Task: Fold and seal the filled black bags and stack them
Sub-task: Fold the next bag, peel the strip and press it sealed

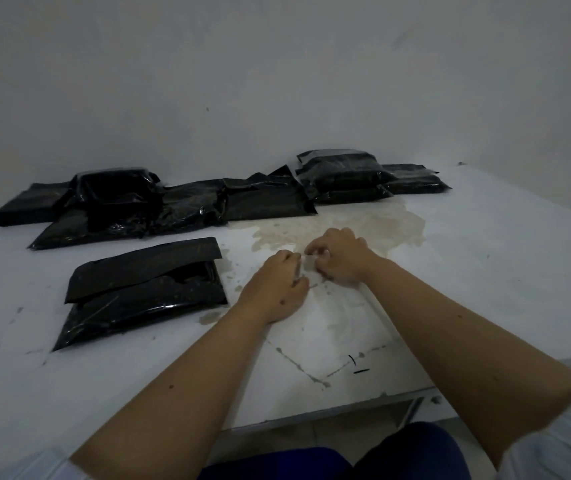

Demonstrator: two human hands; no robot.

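Two hands pinch something tiny beside a full black bag on the white worktop.

The near black bag lies flat to the left of the hands, puffy with stuff inside; I cannot see what. Its long side runs left to right, and its top flap is folded over but sticking up, not stuck down. The left hand and right hand touch each other, fingers curled on a small clear strip. Behind the near bag lie loose bags. Further right stands a neat stack.
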